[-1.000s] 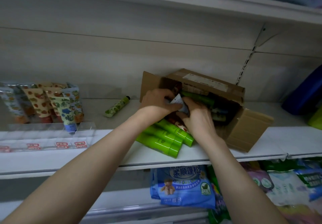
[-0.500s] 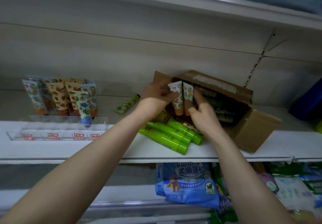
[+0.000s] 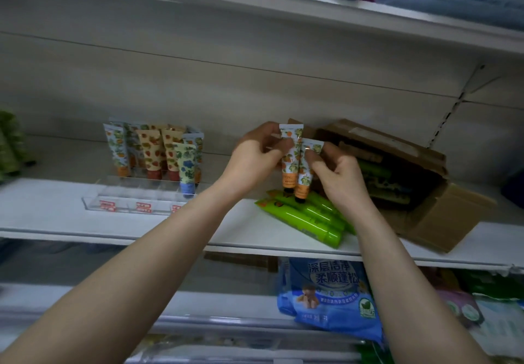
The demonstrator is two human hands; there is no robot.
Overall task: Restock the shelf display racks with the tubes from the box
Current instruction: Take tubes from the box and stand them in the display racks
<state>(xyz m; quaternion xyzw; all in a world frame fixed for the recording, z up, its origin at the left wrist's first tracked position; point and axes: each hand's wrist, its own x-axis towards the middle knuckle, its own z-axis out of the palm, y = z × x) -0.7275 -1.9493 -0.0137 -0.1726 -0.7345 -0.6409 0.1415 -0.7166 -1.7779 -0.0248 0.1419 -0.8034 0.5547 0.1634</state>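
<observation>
rack (image 3: 133, 200) L on shelf (image 3: 56, 216), box (image 3: 425, 216) R

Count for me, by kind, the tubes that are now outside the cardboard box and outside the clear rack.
Orange-fruit print tubes, one pinched in the left hand and one in the right hand: 2
Green tubes lying on the shelf: 3 that show; more may be hidden behind the right hand
Total: 5

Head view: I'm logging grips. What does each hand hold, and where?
Left hand pinches one tube near its crimped top end; right hand pinches a second tube likewise. Caps point down.
</observation>
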